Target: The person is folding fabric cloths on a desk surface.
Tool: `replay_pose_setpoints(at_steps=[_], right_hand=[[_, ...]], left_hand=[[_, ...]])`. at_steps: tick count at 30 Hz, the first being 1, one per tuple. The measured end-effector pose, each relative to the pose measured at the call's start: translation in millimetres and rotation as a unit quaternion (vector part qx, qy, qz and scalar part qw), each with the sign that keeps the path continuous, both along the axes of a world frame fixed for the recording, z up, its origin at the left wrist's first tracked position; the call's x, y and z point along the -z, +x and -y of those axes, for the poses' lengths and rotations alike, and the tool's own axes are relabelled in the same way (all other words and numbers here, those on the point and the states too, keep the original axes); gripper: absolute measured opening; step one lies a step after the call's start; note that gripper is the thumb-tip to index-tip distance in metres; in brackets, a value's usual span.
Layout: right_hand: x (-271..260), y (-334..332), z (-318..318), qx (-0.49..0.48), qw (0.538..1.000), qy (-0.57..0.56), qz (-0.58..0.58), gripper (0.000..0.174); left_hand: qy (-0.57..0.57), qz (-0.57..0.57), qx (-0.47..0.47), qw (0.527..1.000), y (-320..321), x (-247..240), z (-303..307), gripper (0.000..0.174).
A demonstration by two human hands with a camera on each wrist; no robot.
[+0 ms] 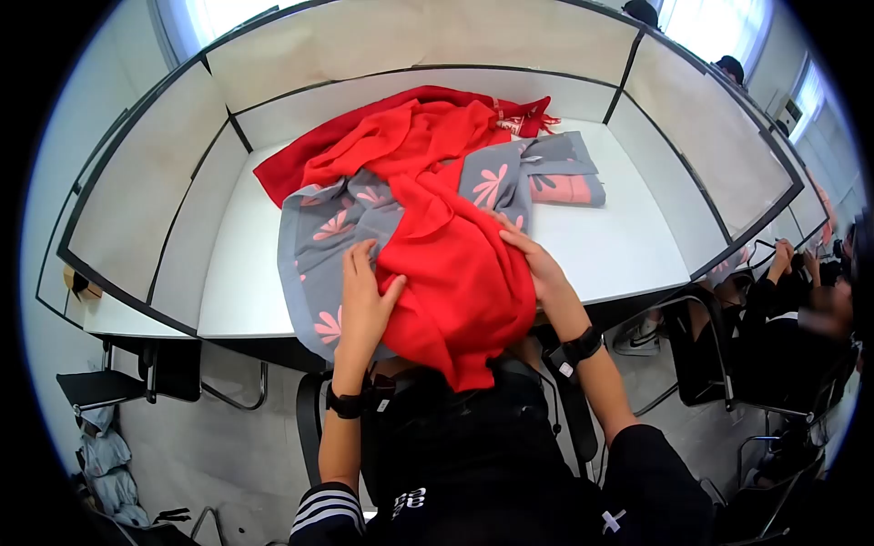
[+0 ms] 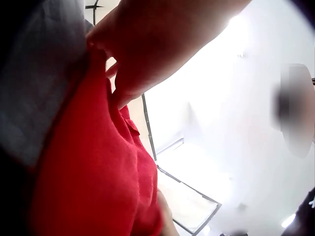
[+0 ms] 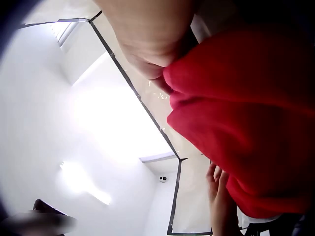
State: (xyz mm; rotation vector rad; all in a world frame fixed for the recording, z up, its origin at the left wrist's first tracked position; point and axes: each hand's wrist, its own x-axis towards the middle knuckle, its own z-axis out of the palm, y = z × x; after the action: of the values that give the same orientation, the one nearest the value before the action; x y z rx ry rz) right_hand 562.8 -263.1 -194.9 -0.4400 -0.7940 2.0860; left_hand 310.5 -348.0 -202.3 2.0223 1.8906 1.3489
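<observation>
A bunched red cloth spreads over the table's front edge and hangs down towards the lap. My left hand is at its left side, fingers long and spread, thumb on the red cloth. In the left wrist view, the red cloth rises to that hand. My right hand holds the cloth's right side, fingers laid over it and thumb hidden. A fold of red cloth lies against this hand in the right wrist view. Beneath is a grey cloth with pink flowers.
More red fabric is heaped at the back, with a fringed end at right. A folded grey and pink part lies right of it. Low partitions enclose the white table. Other people sit at the far right.
</observation>
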Motion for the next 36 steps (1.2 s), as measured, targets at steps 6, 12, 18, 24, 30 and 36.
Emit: replay_pose_setpoints(at_steps=[6, 12, 18, 24, 30, 36], right_hand=[[-14.1, 21.3, -3.1, 0.068, 0.989, 0.123, 0.053, 0.045], [-40.9, 49.7, 7.5, 0.131, 0.97, 0.144, 0.143, 0.042], [-42.6, 36.2, 32.2, 0.023, 0.964, 0.142, 0.225, 0.052], [-43.6, 36.5, 53.0, -0.003, 0.924, 0.192, 0.331, 0.066], [-36.8, 52.8, 74.9, 0.018, 0.926, 0.175, 0.333, 0.069], [-39.9, 69.1, 76.2, 0.105, 0.902, 0.212, 0.36, 0.051]], left_hand=[[-0.214, 0.255, 0.198, 0.922, -53.7, -10.0, 27.1, 0.021], [-0.332, 0.326, 0.165, 0.869, -76.5, -46.0, 86.2, 0.023], [-0.321, 0.214, 0.18, 0.905, -35.2, -16.2, 71.9, 0.027], [-0.133, 0.15, 0.022, 0.979, 6.1, -31.1, 51.8, 0.046], [0.016, -0.022, -0.022, 0.999, 10.8, 5.4, -15.3, 0.023], [-0.04, 0.377, 0.017, 0.925, -51.2, 3.7, -9.4, 0.022]])
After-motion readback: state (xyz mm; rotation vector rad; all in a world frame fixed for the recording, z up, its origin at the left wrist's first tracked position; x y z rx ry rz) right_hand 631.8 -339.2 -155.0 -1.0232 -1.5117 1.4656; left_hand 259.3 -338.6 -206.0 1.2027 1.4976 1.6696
